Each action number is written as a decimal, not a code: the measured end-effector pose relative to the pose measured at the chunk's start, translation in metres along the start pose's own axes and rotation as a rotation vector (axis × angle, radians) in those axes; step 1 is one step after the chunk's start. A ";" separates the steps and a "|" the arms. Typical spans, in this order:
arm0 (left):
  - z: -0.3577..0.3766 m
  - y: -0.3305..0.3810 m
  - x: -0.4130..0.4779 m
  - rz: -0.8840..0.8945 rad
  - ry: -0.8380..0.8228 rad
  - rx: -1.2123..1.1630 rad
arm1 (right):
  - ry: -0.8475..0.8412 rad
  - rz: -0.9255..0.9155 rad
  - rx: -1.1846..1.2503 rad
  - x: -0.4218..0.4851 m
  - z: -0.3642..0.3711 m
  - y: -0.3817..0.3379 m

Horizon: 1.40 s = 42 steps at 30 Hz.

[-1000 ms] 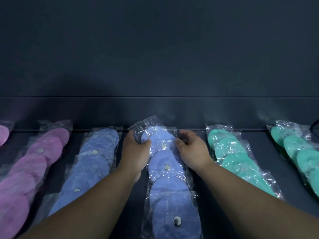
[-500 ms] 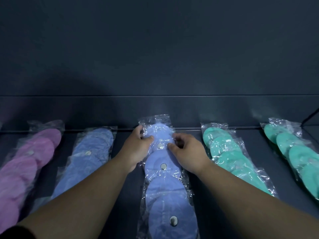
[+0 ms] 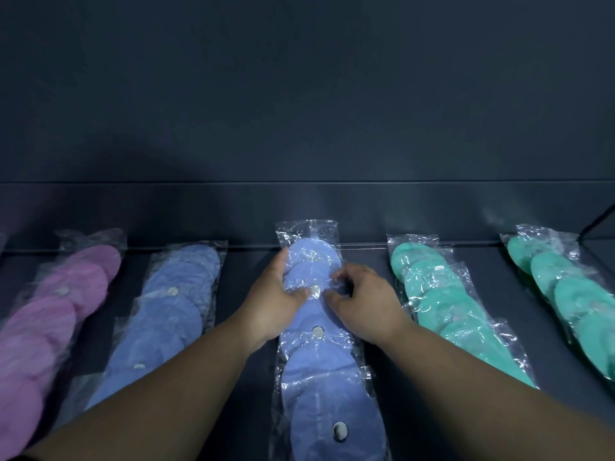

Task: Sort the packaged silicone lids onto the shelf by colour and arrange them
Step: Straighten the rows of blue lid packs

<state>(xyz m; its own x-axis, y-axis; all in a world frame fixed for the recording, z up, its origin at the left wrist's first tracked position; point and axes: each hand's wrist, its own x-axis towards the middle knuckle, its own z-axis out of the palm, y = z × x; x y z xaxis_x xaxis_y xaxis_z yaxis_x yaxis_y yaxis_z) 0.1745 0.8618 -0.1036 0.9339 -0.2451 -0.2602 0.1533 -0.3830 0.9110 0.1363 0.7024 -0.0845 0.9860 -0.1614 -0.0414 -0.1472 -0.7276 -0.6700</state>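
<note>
Gripping the blue pack (image 3: 312, 261) at the far end of the middle row (image 3: 322, 377), the left hand (image 3: 271, 299) curls round its left edge with the thumb on top, and the right hand (image 3: 362, 302) pinches its clear wrap at the right edge. The pack lies on the dark shelf (image 3: 248, 271), its top against the back wall. Left of it lie a blue row (image 3: 173, 307) and a pink row (image 3: 66, 294). Two green rows (image 3: 442, 307) (image 3: 572, 294) lie to the right.

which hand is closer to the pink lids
Left. The left hand grips the middle blue lids on the left, one blue row away from the pink lids; the right hand pinches their right side, farther off.
</note>
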 end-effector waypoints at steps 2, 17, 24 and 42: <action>-0.002 0.001 0.000 0.022 -0.004 0.008 | 0.026 -0.002 0.028 -0.003 0.001 0.001; -0.002 0.012 0.003 0.054 0.063 0.004 | -0.135 -0.043 -0.104 0.028 0.002 -0.001; -0.003 0.008 -0.001 0.083 0.087 0.005 | -0.063 -0.006 0.054 0.022 0.004 -0.001; 0.006 0.013 -0.048 -0.042 0.012 0.044 | -0.139 0.096 0.213 -0.019 -0.010 -0.005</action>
<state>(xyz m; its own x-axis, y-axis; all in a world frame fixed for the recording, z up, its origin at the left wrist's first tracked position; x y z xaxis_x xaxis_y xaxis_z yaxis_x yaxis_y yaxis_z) 0.1293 0.8634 -0.0816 0.9310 -0.2170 -0.2936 0.1783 -0.4316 0.8843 0.1174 0.7019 -0.0729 0.9717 -0.1195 -0.2039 -0.2357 -0.5539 -0.7985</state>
